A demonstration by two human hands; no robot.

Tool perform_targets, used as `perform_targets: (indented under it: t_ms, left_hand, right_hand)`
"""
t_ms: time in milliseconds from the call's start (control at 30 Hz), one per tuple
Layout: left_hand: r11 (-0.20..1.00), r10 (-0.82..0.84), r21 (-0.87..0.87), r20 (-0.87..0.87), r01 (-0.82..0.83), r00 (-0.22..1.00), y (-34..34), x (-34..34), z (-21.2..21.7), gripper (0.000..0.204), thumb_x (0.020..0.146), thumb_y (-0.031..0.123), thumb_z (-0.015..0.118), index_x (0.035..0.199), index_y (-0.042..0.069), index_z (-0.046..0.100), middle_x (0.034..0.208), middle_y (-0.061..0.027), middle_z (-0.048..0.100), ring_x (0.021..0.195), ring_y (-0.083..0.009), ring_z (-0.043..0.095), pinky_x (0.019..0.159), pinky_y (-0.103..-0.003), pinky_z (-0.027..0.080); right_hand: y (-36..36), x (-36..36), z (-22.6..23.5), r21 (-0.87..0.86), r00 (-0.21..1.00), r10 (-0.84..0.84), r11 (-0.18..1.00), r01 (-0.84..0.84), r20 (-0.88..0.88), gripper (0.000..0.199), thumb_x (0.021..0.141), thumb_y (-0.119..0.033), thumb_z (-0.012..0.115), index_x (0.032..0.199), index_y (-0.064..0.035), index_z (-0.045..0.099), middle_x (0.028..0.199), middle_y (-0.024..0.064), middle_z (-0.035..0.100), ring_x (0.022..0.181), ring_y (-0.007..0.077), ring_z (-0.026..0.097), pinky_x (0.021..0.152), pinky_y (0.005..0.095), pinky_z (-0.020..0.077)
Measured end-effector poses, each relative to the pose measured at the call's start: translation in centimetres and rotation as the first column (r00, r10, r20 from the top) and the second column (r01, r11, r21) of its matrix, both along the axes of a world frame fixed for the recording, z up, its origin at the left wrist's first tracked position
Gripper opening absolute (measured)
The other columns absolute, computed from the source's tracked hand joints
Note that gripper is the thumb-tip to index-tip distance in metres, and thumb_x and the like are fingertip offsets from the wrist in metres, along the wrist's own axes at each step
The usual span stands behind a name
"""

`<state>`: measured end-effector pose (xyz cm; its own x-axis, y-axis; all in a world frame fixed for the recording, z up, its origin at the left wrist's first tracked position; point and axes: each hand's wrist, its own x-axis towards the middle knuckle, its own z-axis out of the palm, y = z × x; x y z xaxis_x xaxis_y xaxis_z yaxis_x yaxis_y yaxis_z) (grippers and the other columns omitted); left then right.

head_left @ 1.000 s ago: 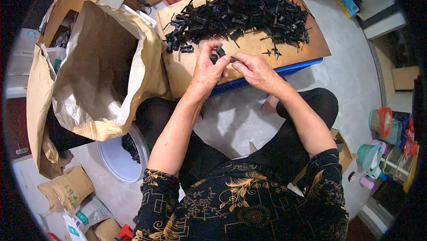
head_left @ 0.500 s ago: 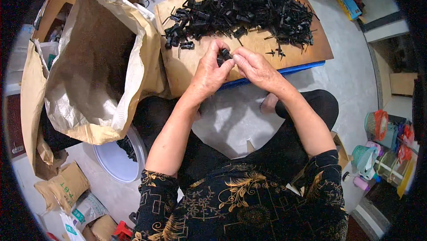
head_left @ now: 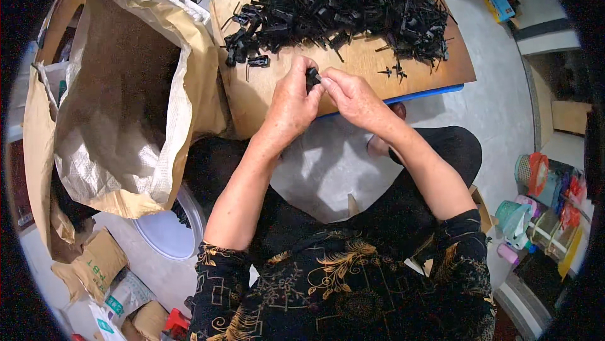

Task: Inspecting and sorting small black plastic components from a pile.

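Above the near edge of the wooden board, my left hand [head_left: 293, 98] is closed round a small black plastic part [head_left: 312, 78]. My right hand [head_left: 353, 95] meets it from the right, thumb and forefinger pinched at the part's end. Whether a separate piece sits in that pinch is hidden by the fingers. Beyond both hands a large heap of black plastic parts [head_left: 340, 10] with thin stems covers the far half of the board [head_left: 252, 98]. One loose black part [head_left: 258, 61] lies left of my hands, and a few tiny black pieces [head_left: 397, 72] lie to the right.
A big open paper sack [head_left: 120, 102] with a white woven lining stands against the board's left side. Below it sits a white tub [head_left: 165, 234] with black parts inside. Brown packages [head_left: 97, 262] lie at lower left. Baskets and bags [head_left: 517, 221] stand at the far right.
The whole view has shifted slightly, so the board and sack appear a little further left. My hands stay together on the black part, with the right fingers still pinched at its end.
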<state>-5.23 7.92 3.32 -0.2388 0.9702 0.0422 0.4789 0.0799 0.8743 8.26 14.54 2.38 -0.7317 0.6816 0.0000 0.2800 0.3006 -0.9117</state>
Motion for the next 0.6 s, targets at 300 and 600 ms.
perform_targets:
  t_ms: [300, 600]
  left_hand:
    - [0.989, 0.119, 0.086, 0.036, -0.122, 0.992, 0.5, 0.3, -0.4, 0.032, 0.076, 0.003, 0.060, 0.104, 0.002, 0.044, 0.085, -0.0194, 0.057, 0.077, -0.0309, 0.059, 0.066, -0.036, 0.046]
    - [0.995, 0.099, -0.041, 0.660, -0.095, 0.745, -0.5, 0.2, 2.6, 0.038, 0.084, 0.006, 0.052, 0.121, 0.012, 0.042, 0.070, 0.0001, 0.053, 0.051, -0.0046, 0.046, 0.040, -0.018, 0.031]
  right_hand:
    - [1.2, -0.5, -0.7, -0.042, 0.993, -0.009, 0.999, 0.004, -0.115, 0.019, 0.093, -0.021, 0.044, 0.089, -0.0028, 0.049, 0.064, 0.0021, 0.046, 0.059, 0.0089, 0.042, 0.053, 0.0253, 0.0368]
    - [1.1, 0.8, 1.3, -0.504, 0.982, -0.103, 0.864, 0.011, -0.155, 0.025, 0.093, -0.026, 0.044, 0.105, -0.0053, 0.051, 0.076, 0.0003, 0.055, 0.045, 0.0014, 0.038, 0.039, 0.0142, 0.0288]
